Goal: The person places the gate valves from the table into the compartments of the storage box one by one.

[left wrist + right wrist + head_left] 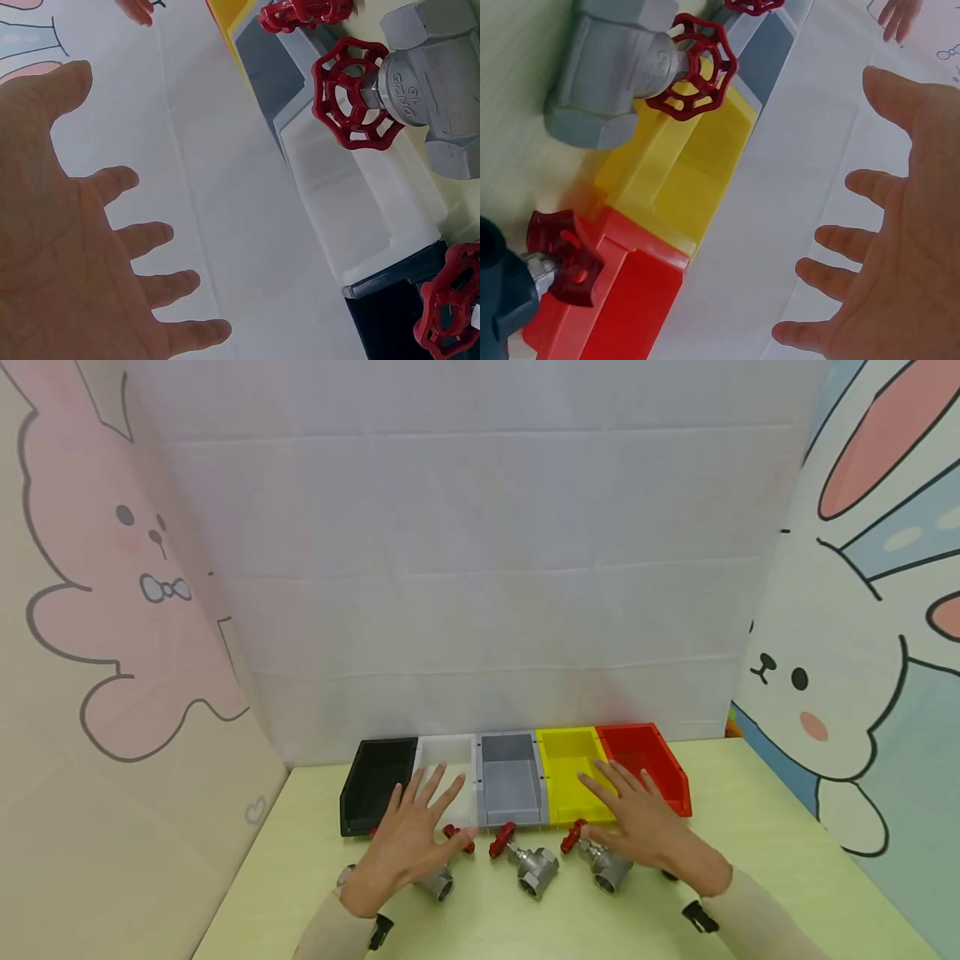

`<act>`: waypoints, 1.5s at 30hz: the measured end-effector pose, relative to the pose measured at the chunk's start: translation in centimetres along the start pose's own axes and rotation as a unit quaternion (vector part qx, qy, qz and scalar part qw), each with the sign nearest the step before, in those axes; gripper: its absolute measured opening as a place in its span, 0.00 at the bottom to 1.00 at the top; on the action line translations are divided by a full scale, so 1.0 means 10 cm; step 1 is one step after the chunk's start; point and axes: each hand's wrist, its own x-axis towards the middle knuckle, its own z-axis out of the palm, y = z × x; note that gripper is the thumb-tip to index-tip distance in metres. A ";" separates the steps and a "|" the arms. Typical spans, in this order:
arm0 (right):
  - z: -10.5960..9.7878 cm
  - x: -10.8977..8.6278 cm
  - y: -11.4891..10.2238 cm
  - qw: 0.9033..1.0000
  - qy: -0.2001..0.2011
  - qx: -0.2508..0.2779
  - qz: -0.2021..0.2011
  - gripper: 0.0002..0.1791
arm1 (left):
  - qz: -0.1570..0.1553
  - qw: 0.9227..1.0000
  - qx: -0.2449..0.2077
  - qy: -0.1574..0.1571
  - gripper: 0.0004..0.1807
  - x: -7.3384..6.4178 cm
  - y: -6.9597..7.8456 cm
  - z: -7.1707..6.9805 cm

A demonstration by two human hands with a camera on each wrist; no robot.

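My left hand (405,847) spreads its fingers above the table, over a metal valve (438,885) with a red handwheel (352,94). Its palm holds nothing in the left wrist view. Similarly spread, my right hand (648,822) hovers over another metal valve (611,870), also red-wheeled. Between the hands lies a third metal valve (538,872). A dark valve (506,292) with a red handle appears in the right wrist view, mostly hidden by my right wrist in the head view. At the left, one more red handwheel (435,311) shows, its valve body largely out of frame.
Behind the valves stands a row of open bins: black (375,789), white (446,753), grey (512,785), yellow (570,764) and red (641,760). A white sheet (487,568) hangs behind the pale table (750,827), with rabbit-printed cloths at both sides.
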 end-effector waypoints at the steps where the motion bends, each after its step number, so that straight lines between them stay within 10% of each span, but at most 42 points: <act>1: 0.00 -0.01 0.02 1.000 0.000 0.000 0.001 0.43 | -0.001 1.000 -0.001 -0.001 0.42 0.00 -0.01 0.00; 12: -0.04 -0.11 0.16 0.999 -0.032 -0.003 0.035 0.43 | -0.013 1.000 -0.009 0.009 0.42 -0.05 -0.14 0.03; 45: -0.09 -0.34 0.50 0.998 -0.041 -0.006 -0.041 0.44 | -0.057 0.997 -0.048 0.035 0.43 -0.11 -0.54 0.01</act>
